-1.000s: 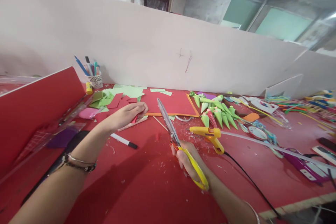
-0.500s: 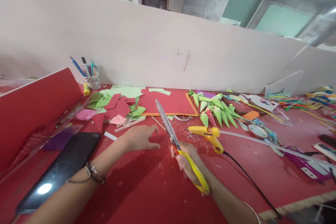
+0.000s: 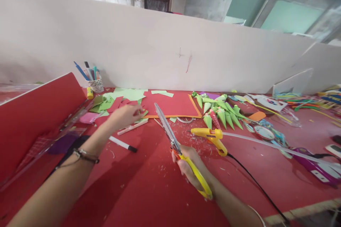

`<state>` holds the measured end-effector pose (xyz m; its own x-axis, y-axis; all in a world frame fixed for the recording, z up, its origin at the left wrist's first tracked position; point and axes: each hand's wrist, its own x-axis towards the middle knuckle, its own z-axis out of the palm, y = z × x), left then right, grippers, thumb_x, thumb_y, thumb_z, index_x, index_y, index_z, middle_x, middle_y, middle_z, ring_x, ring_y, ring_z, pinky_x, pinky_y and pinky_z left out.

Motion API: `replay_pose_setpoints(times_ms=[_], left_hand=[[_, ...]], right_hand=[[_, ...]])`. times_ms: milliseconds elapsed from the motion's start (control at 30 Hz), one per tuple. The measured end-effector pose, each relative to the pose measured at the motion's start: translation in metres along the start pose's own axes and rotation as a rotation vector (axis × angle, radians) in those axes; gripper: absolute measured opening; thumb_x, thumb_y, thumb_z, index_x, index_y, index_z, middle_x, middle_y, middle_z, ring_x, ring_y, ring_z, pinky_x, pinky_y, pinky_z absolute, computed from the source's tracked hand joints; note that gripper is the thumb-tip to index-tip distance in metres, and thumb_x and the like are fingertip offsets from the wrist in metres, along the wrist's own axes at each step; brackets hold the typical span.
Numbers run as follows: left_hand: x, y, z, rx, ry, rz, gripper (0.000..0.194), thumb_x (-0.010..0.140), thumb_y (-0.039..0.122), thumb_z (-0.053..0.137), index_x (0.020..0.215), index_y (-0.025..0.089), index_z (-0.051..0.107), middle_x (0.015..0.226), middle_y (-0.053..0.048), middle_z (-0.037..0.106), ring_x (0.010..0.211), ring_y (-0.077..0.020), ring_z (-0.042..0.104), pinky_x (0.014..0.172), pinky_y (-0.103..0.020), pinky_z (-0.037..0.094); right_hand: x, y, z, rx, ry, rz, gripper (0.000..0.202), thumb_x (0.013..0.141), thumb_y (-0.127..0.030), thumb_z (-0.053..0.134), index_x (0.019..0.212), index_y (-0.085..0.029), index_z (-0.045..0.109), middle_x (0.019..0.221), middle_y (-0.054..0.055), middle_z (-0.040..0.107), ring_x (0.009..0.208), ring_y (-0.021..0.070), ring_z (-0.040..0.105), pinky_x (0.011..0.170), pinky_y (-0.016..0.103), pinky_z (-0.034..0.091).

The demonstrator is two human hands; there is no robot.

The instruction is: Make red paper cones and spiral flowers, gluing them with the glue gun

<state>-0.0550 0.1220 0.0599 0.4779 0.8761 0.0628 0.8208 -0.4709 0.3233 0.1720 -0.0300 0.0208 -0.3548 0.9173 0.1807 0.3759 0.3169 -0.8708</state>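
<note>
While the scissors (image 3: 174,142) are gripped in the right hand (image 3: 189,166), the left hand (image 3: 128,115) is held over paper scraps (image 3: 105,104)

As viewed from above, the scissors are enclosed by the fingers of the right hand at the yellow handles, over the middle of the red tabletop (image 3: 149,191); the blades are drawn together and directed away from the body. The fingers of the left hand are partly curled near the green and red scraps; whether anything is pinched between them cannot be told. A capped marker (image 3: 123,144) is seen near the left forearm. Behind the blades, a red sheet (image 3: 170,104) with an orange border is overlapped by pale green strips (image 3: 162,93). To the right, a yellow hot glue gun (image 3: 207,133) is laid on its side, and green paper cones (image 3: 222,113) are heaped behind it. Pens are held upright in a patterned cup (image 3: 96,85), placed beside the white partition (image 3: 144,49).
</note>
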Motion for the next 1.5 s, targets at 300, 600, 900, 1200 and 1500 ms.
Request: replay_pose_setpoints(times_ms=[300,600,900,1200,1500], left_hand=[[0.025,-0.064,-0.038,-0.368,0.312,-0.257,0.025,0.076,0.027,0.042,0.096,0.013,0.05,0.058,0.003,0.046,0.047,-0.0093,0.039,0.046,-0.021,0.03],[-0.036,0.007,-0.03,-1.033,0.137,-0.147,0.035,0.083,0.048,0.031,0.094,0.021,0.05,0.062,0.004,0.032,0.043,-0.0061,0.023,0.039,-0.02,0.022],[-0.089,0.04,-0.003,-1.443,-0.047,-0.018,0.062,0.065,0.023,0.061,0.12,0.036,0.037,0.09,0.001,0.04,0.062,-0.0077,0.036,0.055,-0.02,0.035],[-0.08,0.07,0.018,-1.501,0.153,-0.172,0.046,0.075,0.024,0.056,0.118,0.028,0.039,0.08,0.003,0.048,0.065,-0.0079,0.046,0.062,-0.022,0.039],[-0.086,0.102,0.04,-1.167,0.345,0.271,0.056,0.073,0.009,0.058,0.117,0.027,0.027,0.082,0.002,0.047,0.074,-0.0116,0.056,0.067,-0.026,0.049]], right_hand=[[-0.001,-0.002,0.003,0.01,0.043,0.034,0.042,0.079,-0.059,0.033,0.065,-0.019,0.039,0.05,-0.005,0.035,0.044,0.0073,0.033,0.041,0.02,0.028],[0.004,0.008,0.003,-0.165,0.044,0.211,0.029,0.077,-0.046,0.05,0.071,-0.018,0.045,0.057,-0.004,0.043,0.05,0.0082,0.039,0.045,0.019,0.028],[0.008,-0.006,-0.001,-0.858,0.015,0.267,0.043,0.076,-0.057,0.043,0.072,-0.016,0.053,0.063,0.008,0.061,0.056,0.021,0.058,0.047,0.026,0.029],[0.014,-0.001,0.0,-1.131,-0.076,0.31,0.029,0.076,-0.04,0.053,0.082,-0.013,0.059,0.076,0.01,0.065,0.068,0.0239,0.062,0.052,0.028,0.04],[0.008,-0.024,0.004,-0.287,-0.107,-0.014,0.045,0.071,-0.039,0.061,0.111,-0.022,0.046,0.091,0.001,0.061,0.077,0.0149,0.057,0.067,0.026,0.044]])
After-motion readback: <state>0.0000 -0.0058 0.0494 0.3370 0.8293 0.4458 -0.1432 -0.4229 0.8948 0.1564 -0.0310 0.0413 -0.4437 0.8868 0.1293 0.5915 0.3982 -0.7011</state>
